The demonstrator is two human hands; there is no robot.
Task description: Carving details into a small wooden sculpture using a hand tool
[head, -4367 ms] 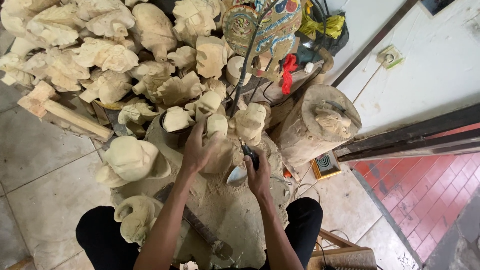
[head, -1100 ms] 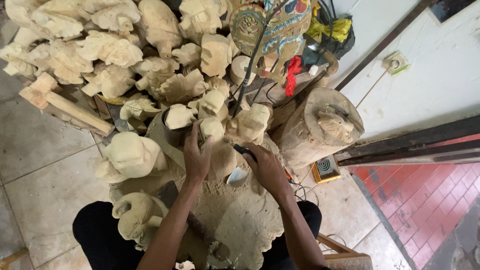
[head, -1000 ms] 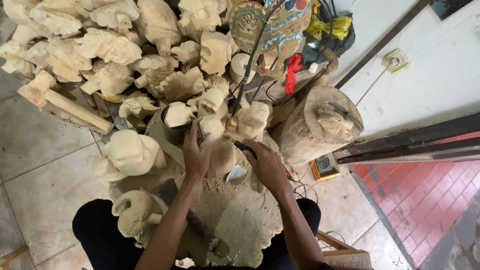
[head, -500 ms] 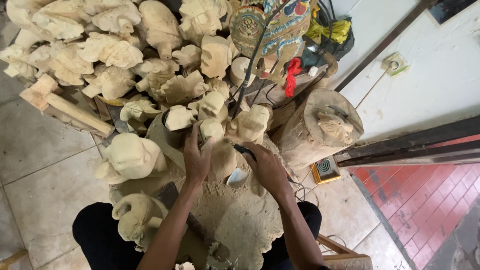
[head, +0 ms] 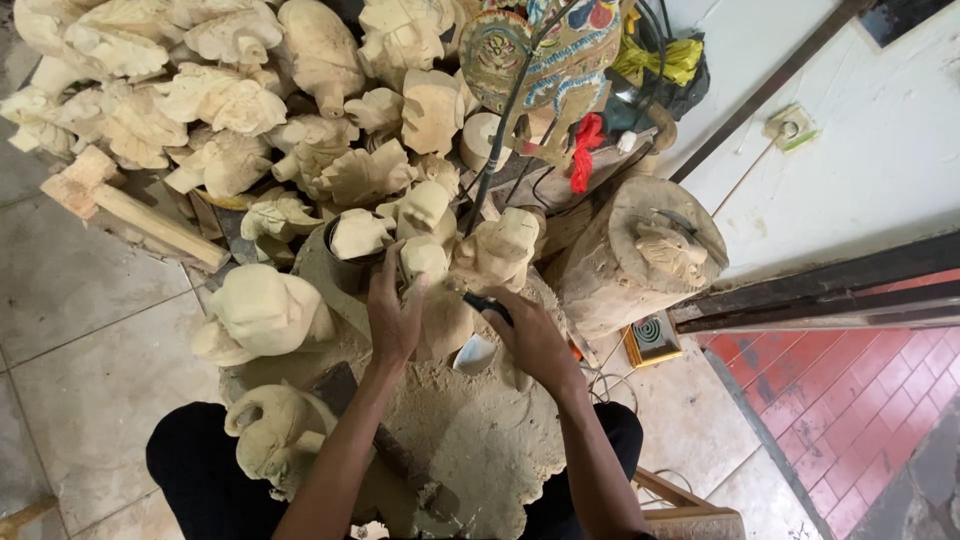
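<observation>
Fingers [head: 385,290] of left hand [head: 393,318] wrapped around pale unpainted wooden carving [head: 440,300] at frame centre, steadying it on the sawdust-covered stump counter [head: 470,450]. Right hand [head: 530,340] closed around dark-handled carving tool [head: 487,305], tip against the carving. Heap of similar pale carved figures [head: 230,100] fills the upper left.

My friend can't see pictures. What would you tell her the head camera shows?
A person's left hand steadies a pale carved wooden figure on a sawdust-covered stump, while the right hand holds a dark-handled cutting tool against it. A heap of unpainted wooden carvings lies behind on the tiled floor.
</observation>
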